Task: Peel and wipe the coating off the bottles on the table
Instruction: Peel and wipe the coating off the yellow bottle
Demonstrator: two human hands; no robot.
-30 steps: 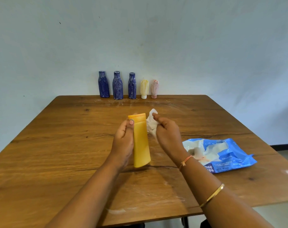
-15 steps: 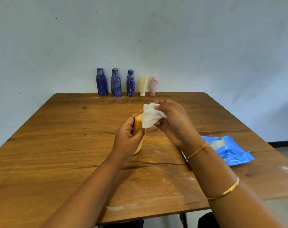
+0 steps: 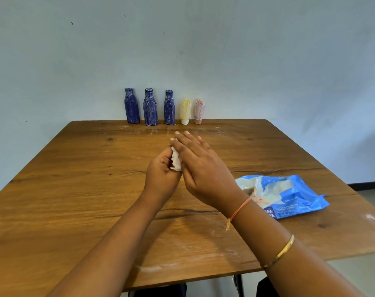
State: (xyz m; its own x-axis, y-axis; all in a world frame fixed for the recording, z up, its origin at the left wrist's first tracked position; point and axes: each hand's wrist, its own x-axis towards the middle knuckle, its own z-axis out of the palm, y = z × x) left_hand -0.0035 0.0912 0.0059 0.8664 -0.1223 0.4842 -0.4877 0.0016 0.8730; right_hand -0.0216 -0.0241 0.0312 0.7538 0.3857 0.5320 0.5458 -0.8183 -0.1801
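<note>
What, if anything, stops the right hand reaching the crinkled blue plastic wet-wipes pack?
Probably nothing, so yes. The right hand holds nothing, only pressing flat on the white wipe in the left hand. The crinkled blue plastic wet-wipes pack lies uncovered beside the right forearm on the wooden table.

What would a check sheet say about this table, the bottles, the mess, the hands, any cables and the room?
Surface: wooden table, white smears near the front edge.
Job's things: three blue bottles, a yellow bottle and a pink bottle upright in a row at the far edge, streaked white; white wipe between the hands.
Clutter: blue wet wipes pack lying on the right.
Hands: left hand curls round the wipe; right hand presses it, fingers straight.
Cables: nothing seen.
Surroundings: pale wall behind.
</note>
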